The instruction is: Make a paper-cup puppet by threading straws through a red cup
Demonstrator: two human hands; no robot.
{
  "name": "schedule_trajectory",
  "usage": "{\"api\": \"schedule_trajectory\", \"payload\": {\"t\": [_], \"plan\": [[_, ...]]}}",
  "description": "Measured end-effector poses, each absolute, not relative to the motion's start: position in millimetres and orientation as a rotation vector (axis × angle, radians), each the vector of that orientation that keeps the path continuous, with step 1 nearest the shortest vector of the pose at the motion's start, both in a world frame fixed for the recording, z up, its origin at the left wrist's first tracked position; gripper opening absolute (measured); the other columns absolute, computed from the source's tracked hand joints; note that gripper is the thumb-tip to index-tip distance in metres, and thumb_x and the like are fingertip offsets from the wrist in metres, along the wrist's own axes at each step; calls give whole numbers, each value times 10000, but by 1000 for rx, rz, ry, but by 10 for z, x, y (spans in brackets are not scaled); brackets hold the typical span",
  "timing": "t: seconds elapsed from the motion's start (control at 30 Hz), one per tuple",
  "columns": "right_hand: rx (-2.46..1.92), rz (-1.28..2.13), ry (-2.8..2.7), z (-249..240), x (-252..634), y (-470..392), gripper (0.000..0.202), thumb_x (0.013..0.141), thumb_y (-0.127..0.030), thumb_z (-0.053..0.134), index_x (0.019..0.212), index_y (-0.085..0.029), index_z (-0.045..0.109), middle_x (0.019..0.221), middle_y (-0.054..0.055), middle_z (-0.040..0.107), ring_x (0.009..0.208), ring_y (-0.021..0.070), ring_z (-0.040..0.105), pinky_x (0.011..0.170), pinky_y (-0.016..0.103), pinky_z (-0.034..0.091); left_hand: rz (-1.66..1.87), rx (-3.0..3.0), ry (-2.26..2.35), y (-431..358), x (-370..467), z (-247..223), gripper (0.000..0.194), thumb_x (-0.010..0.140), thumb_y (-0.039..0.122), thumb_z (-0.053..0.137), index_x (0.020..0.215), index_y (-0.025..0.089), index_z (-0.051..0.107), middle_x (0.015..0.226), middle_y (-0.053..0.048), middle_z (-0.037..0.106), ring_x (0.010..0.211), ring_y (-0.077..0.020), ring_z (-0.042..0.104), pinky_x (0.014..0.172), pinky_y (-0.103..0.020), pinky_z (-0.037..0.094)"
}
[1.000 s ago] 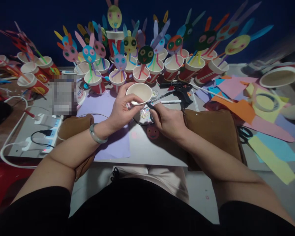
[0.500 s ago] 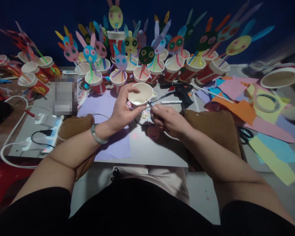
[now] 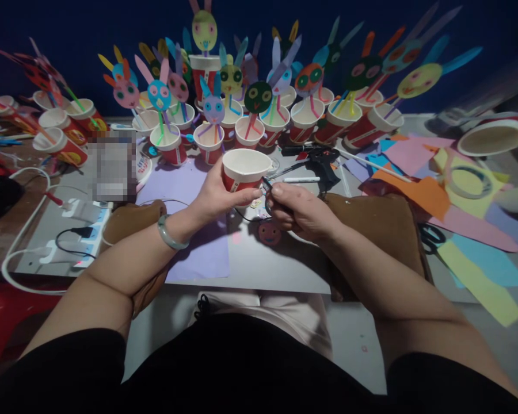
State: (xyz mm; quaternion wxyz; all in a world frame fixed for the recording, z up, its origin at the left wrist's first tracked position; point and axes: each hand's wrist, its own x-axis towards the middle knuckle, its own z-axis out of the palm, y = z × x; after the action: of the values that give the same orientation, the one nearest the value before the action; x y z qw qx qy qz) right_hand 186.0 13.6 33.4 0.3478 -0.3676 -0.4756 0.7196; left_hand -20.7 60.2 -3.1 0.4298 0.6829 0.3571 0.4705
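My left hand (image 3: 216, 196) is wrapped round a red-and-white paper cup (image 3: 246, 179), thumb across its front and fingers behind. The cup is held above the table with its mouth tipped a little toward me. Close by the cup's right side, my right hand (image 3: 300, 210) is closed on a small dark, thin tool (image 3: 266, 184); its tip points toward the cup, and most of it is hidden by the fingers. Below the hands lies a pink round paper face (image 3: 269, 232). Behind the cup stand several paper cups (image 3: 169, 146) bearing rabbit faces on bent straws.
A purple sheet (image 3: 198, 253) lies left of centre. Two brown cushions flank the forearms, the right cushion (image 3: 371, 236) being larger. A black glue gun (image 3: 323, 164) lies behind. Coloured paper scraps (image 3: 431, 184), black scissors (image 3: 432, 237) and tape are at right; a power strip (image 3: 95, 230) at left.
The cup has turned more upright, so its red side now shows. The dark tool's tip has swung upward and away from the cup's rim.
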Motion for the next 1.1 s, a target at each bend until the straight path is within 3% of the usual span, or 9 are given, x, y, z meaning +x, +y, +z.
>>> {"api": "schedule_trajectory", "payload": {"t": [0.17, 0.3, 0.57, 0.7, 0.8, 0.9, 1.0, 1.1], "plan": [[-1184, 1051, -1775, 293, 1895, 132, 463, 947, -642, 594, 759, -222, 542, 613, -29, 468, 582, 124, 399, 575, 272, 308, 1245, 1832, 976, 636, -217, -105, 916, 645, 755, 852, 1296, 202, 521, 1262, -144, 700, 1203, -293, 697, 1063, -445, 562], [-1391, 356, -2094, 284, 1931, 90, 359, 1031, -505, 459, 860, -218, 592, 701, 47, 593, 649, 173, 485, 614, 321, 256, 1281, 1926, 1008, 641, -220, -140, 930, 672, 771, 822, 1340, 216, 489, 1294, -138, 674, 1238, -289, 675, 1094, -442, 541], [-1533, -59, -2289, 304, 1940, 98, 375, 1075, -400, 386, 891, -194, 639, 739, 119, 668, 685, 217, 551, 613, 357, 222, 1248, 1937, 1030, 637, -237, -140, 929, 665, 768, 827, 1344, 234, 483, 1269, -117, 670, 1199, -284, 680, 1064, -441, 551], [-1460, 120, -2230, 295, 1940, 93, 354, 1060, -436, 411, 897, -203, 621, 716, 75, 636, 641, 184, 514, 598, 334, 228, 1242, 1940, 1015, 647, -241, -164, 920, 691, 771, 806, 1359, 234, 472, 1300, -117, 663, 1222, -280, 673, 1069, -431, 550], [-1340, 472, -2104, 311, 1946, 100, 294, 1025, -446, 478, 875, -215, 581, 667, 12, 556, 610, 155, 463, 611, 303, 291, 1246, 1950, 1023, 649, -243, -164, 909, 693, 769, 805, 1355, 236, 483, 1309, -121, 662, 1231, -283, 671, 1078, -435, 549], [-1217, 867, -1927, 344, 1947, 121, 363, 987, -512, 554, 774, -219, 536, 633, -21, 484, 598, 130, 419, 605, 282, 326, 1267, 1978, 1029, 646, -243, -155, 915, 698, 765, 805, 1368, 236, 476, 1322, -125, 654, 1259, -290, 659, 1102, -446, 538], [-1113, 1374, -1635, 371, 1951, 143, 455, 919, -626, 644, 745, -218, 538, 557, -63, 404, 513, 96, 319, 507, 253, 260, 1311, 2009, 1029, 640, -239, -150, 929, 697, 763, 807, 1385, 246, 460, 1334, -124, 641, 1284, -298, 646, 1129, -464, 522], [-1003, 1891, -1306, 396, 1968, 159, 427, 891, -615, 695, 824, -215, 563, 487, -124, 294, 423, 62, 160, 426, 219, 146, 1347, 2027, 1021, 629, -240, -146, 933, 691, 760, 815, 1389, 257, 453, 1338, -124, 632, 1297, -306, 637, 1149, -484, 508]]}}
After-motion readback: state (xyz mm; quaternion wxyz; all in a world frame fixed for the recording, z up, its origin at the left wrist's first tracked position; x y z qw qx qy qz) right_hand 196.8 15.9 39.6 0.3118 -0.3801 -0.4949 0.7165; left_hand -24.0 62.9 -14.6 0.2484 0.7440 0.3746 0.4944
